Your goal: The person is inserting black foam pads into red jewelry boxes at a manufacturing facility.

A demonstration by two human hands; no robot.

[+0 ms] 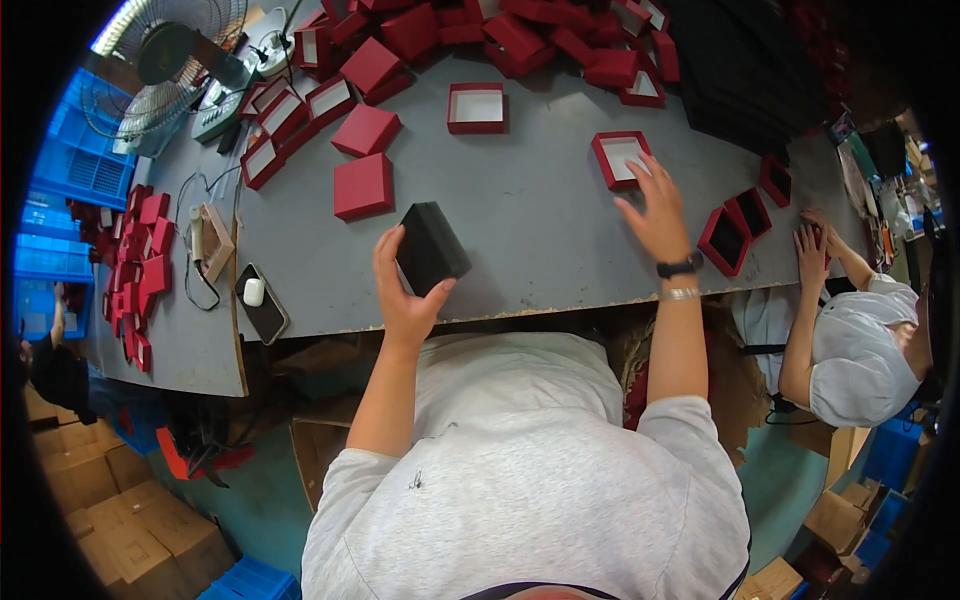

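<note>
My left hand (403,300) grips a thick black block (432,248), perhaps a stack of dark pads, tilted above the grey table near its front edge. Fingers spread, my right hand (660,215) reaches over an open red box (602,163) with a white inside. Its fingertips are at the box's near right edge; whether they touch it I cannot tell. Right of that hand lie red box parts with black insides, one of them the nearest box (724,242). A closed-looking red box (363,187) rests beyond my left hand, and another open red box (477,108) lies farther back.
A heap of red boxes (520,40) covers the table's far side, beside black sheets (750,70). On the left are a fan (165,55), a phone (264,318) with a white case on it, and more red boxes. A co-worker (865,350) handles something red at the right.
</note>
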